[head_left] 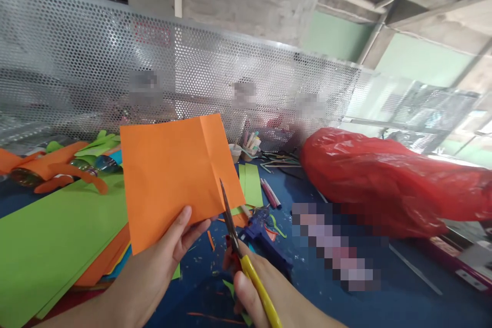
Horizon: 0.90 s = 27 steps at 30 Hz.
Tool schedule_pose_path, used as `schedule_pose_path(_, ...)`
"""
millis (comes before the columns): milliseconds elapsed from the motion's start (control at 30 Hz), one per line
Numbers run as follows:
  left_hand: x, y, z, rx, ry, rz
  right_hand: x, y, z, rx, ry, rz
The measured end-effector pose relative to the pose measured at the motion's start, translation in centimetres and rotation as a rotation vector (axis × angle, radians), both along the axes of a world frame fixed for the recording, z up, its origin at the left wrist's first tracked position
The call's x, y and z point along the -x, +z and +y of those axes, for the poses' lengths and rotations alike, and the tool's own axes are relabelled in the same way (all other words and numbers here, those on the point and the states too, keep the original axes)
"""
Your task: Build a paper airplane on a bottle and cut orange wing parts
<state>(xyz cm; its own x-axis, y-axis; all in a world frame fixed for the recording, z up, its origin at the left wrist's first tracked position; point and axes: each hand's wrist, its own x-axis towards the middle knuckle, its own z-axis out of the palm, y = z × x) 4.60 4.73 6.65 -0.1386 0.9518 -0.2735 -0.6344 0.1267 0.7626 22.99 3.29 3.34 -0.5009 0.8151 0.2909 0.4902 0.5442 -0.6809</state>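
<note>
Orange paper (172,169) stands at nine o'clock in my view; my left hand (161,251) is closed on its lower edge, thumb in front. My right hand (265,282) grips yellow-handled scissors (257,284) at six o'clock, their blades meeting the paper. Red plastic (369,179) lies at three o'clock.

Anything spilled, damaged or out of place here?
Only some untidiness: scraps litter the table around the glue gun, probably offcuts, given the scissors at the orange sheet. I see no clear spill or damage.
</note>
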Motion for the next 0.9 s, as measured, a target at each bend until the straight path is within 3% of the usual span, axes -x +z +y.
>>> schedule_pose_path(900, 0.28, -0.93, 0.24, -0.027, -0.047, 0.025, 0.22, 0.35, 0.21, 0.068, 0.012, 0.044)
